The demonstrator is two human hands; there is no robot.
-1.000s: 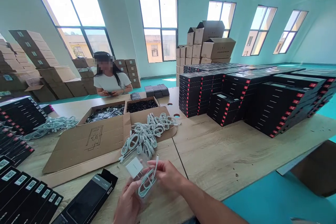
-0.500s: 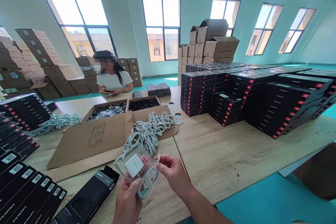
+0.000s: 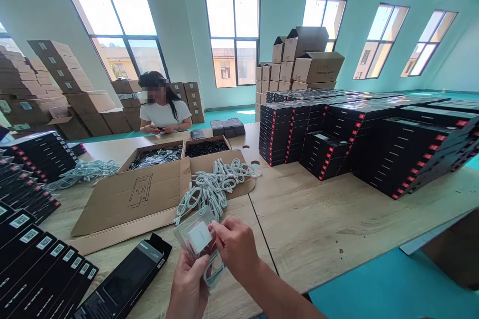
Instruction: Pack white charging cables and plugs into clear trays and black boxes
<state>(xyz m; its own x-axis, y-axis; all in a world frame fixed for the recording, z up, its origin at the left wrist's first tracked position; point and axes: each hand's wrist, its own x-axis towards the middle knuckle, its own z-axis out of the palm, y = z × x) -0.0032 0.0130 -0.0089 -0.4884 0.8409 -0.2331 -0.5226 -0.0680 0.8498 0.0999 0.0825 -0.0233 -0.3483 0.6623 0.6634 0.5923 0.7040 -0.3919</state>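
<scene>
Steadying is best left to the left hand [image 3: 190,276], by which the clear plastic package [image 3: 182,232], with the white charger [image 3: 199,237] and coiled cable [image 3: 214,275], is gripped above the worktop [image 3: 299,224], on the near side of the cable pile [image 3: 209,184]. By the right hand [image 3: 237,246], closed beside the charger, the cable's end is apparently pinched. The plug should be guided gently, loops held clear of the cable pile.

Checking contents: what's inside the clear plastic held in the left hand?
A white charger; a cable coil shows below it. The left hand and right hand cover other parts.
</scene>
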